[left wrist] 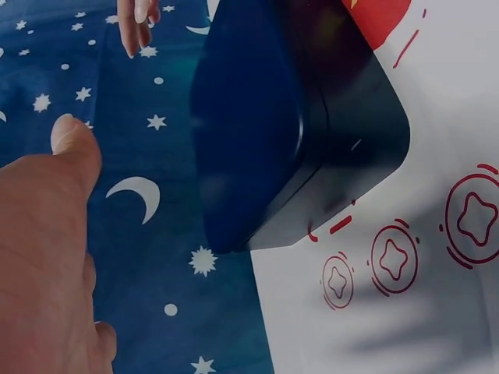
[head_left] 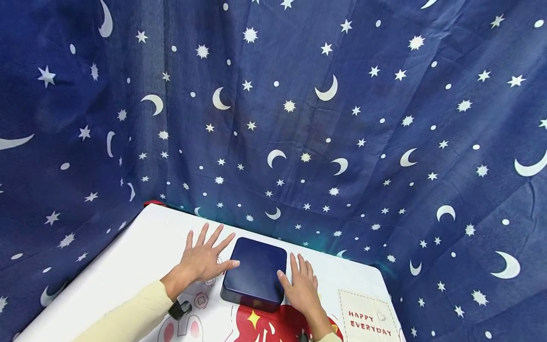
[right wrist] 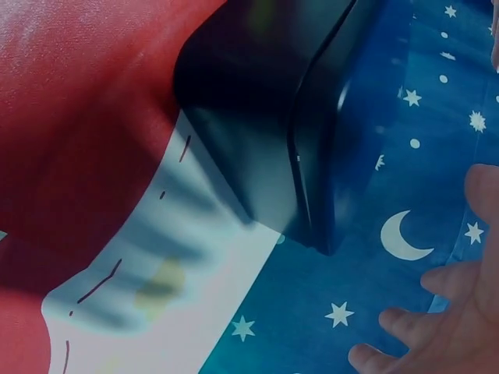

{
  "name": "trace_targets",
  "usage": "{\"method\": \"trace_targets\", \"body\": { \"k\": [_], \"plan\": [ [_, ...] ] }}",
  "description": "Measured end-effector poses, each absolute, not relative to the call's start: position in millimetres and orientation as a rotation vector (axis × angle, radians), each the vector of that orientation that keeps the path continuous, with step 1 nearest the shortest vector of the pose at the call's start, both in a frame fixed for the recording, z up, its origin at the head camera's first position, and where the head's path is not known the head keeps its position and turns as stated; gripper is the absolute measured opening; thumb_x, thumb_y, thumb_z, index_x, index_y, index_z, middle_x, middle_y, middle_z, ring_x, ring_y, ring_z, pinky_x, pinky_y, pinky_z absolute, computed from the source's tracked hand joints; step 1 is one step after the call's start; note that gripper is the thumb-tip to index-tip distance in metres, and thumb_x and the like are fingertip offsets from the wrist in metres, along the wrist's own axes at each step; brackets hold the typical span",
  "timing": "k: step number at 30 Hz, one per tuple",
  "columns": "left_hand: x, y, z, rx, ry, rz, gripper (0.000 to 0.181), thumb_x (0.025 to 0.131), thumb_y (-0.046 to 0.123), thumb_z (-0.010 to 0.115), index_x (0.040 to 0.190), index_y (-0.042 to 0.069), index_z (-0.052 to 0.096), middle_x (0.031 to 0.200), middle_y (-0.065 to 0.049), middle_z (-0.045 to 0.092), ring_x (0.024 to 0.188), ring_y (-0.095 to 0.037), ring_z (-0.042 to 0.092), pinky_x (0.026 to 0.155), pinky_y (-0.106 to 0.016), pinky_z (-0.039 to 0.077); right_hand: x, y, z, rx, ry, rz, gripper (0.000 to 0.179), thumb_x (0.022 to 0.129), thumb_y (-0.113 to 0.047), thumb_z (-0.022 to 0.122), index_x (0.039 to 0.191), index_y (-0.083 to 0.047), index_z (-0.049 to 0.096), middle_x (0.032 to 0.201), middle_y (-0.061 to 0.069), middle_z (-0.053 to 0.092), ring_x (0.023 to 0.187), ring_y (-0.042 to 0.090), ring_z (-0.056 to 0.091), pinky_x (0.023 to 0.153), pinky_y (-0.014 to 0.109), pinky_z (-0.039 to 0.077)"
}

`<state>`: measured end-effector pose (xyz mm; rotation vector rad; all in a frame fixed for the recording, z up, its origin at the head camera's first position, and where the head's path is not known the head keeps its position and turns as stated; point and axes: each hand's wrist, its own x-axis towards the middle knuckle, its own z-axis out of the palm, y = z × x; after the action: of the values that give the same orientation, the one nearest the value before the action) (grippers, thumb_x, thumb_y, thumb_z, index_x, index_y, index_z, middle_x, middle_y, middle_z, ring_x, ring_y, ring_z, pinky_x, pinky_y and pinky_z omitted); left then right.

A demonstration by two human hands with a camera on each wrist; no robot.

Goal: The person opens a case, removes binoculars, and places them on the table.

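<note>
A dark blue box (head_left: 255,271) with rounded corners and a lid seam around its side sits on the table. My left hand (head_left: 202,259) spreads its fingers beside the box's left side, its thumb tip overlapping the lid edge in the head view. On the opposite side my right hand (head_left: 301,285) has its fingers extended, thumb towards the box's right edge. Neither hand holds anything. In the left wrist view the box (left wrist: 249,117) stands apart from the left hand (left wrist: 47,257). The right wrist view likewise shows a gap between the box (right wrist: 249,117) and the right hand (right wrist: 460,304).
The white table cover (head_left: 154,242) carries red prints, a bunny drawing and a "HAPPY EVERYDAY" patch (head_left: 368,316). Close behind the table hangs a blue curtain (head_left: 273,123) with moons and stars, which also encloses both sides. A dark strap piece (head_left: 180,310) shows at the left wrist.
</note>
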<state>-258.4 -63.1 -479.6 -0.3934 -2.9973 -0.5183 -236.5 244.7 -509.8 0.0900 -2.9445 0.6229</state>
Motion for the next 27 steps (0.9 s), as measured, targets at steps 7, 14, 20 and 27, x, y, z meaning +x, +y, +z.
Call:
{"method": "trace_targets", "body": {
  "k": [7, 14, 20, 27],
  "plan": [
    [-263, -65, -491, -0.377, -2.962, -0.588, 0.095, 0.085, 0.084, 0.055, 0.163, 0.033, 0.034, 0.174, -0.011, 0.023, 0.161, -0.05, 0.006, 0.119, -0.08, 0.0, -238, 244, -513, 0.074, -2.926, 0.581, 0.073, 0.101, -0.05, 0.058, 0.16, -0.012, 0.039, 0.167, 0.02, 0.034, 0.153, 0.048, 0.028, 0.114, 0.08, 0.022],
    [-266, -64, -505, -0.348, -2.95, -0.624, 0.098, 0.082, 0.08, 0.063, 0.163, 0.032, 0.035, 0.175, -0.011, 0.022, 0.161, -0.05, 0.002, 0.12, -0.078, -0.001, -241, 242, -523, 0.059, -2.938, 0.639, 0.073, 0.102, -0.051, 0.058, 0.161, -0.012, 0.039, 0.167, 0.021, 0.033, 0.153, 0.048, 0.028, 0.114, 0.08, 0.022],
    [-263, -55, -517, -0.382, -2.956, -0.666, 0.098, 0.083, 0.081, 0.06, 0.163, 0.032, 0.033, 0.176, -0.011, 0.019, 0.161, -0.049, 0.0, 0.122, -0.076, 0.0, -244, 247, -528, 0.016, -2.933, 0.646, 0.071, 0.102, -0.049, 0.058, 0.16, -0.013, 0.04, 0.167, 0.02, 0.033, 0.153, 0.047, 0.028, 0.116, 0.079, 0.021],
    [-261, -60, -526, -0.365, -2.921, -0.66, 0.097, 0.083, 0.079, 0.062, 0.162, 0.03, 0.036, 0.175, -0.011, 0.022, 0.161, -0.049, 0.004, 0.124, -0.074, 0.004, -246, 242, -532, 0.02, -2.941, 0.72, 0.071, 0.103, -0.05, 0.056, 0.161, -0.012, 0.039, 0.167, 0.021, 0.032, 0.153, 0.048, 0.027, 0.116, 0.079, 0.022]
  ]
}}
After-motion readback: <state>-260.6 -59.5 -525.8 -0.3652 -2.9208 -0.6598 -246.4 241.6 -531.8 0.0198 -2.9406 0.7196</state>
